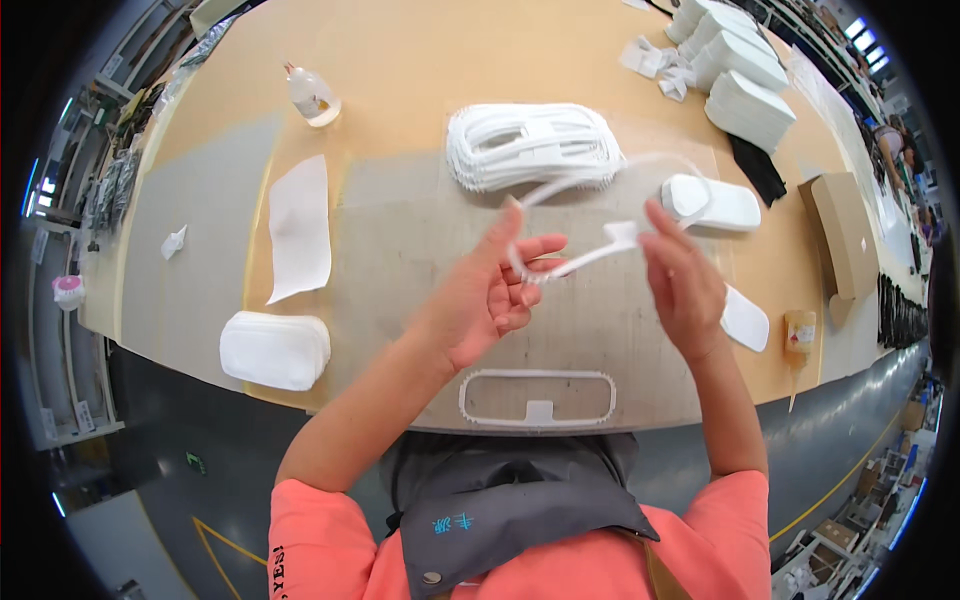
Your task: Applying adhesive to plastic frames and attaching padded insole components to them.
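Observation:
Above the table's near half, a thin white oval frame with a small tab (592, 262) hangs tilted between my hands, its far side smeared by motion. My left hand (490, 295) holds its left end loosely, thumb up and fingers curled. At the tab side, my right hand (685, 285) grips the frame with its fingertips. A similar white frame (465, 400) lies flat at the table's near edge, tab toward me. Beyond my hands sits a thick pile of such frames (480, 165).
At left are a stack of white pads (275, 350), a white sheet (300, 230) and a clear bottle (315, 98). At right lie more white pads (735, 208), a white oval piece (745, 320), an amber bottle (799, 332) and a cardboard box (840, 240). Tall pad stacks (750, 110) stand far right.

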The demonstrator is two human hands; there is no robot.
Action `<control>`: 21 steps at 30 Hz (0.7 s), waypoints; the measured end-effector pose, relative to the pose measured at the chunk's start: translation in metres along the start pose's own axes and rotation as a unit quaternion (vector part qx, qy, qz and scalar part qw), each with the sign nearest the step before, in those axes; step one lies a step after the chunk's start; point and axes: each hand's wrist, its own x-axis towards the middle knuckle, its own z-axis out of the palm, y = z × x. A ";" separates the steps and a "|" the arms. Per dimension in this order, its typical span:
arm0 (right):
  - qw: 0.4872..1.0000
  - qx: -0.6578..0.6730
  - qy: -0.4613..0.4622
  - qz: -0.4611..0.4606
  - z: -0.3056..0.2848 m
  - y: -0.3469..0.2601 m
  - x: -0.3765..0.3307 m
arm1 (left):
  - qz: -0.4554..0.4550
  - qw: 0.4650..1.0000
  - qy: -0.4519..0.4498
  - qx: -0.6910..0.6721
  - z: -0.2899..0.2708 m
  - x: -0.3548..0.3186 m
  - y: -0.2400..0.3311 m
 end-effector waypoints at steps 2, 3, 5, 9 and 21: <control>0.999 0.009 -0.031 -0.017 0.001 -0.009 -0.027 | 0.049 0.998 0.023 0.041 -0.008 -0.002 -0.025; 0.999 0.035 -0.023 0.009 -0.002 -0.016 -0.038 | 0.057 0.995 0.051 0.058 -0.008 -0.006 -0.036; 0.995 0.081 -0.003 0.055 -0.010 -0.025 -0.052 | 0.082 0.986 0.059 0.134 -0.008 -0.013 -0.047; 0.700 0.481 0.272 0.452 -0.002 -0.064 -0.053 | 0.124 0.960 0.073 0.239 -0.019 -0.027 -0.060; 0.655 0.420 -0.033 0.627 -0.013 -0.053 -0.100 | 0.114 0.905 0.156 0.378 -0.066 -0.056 -0.060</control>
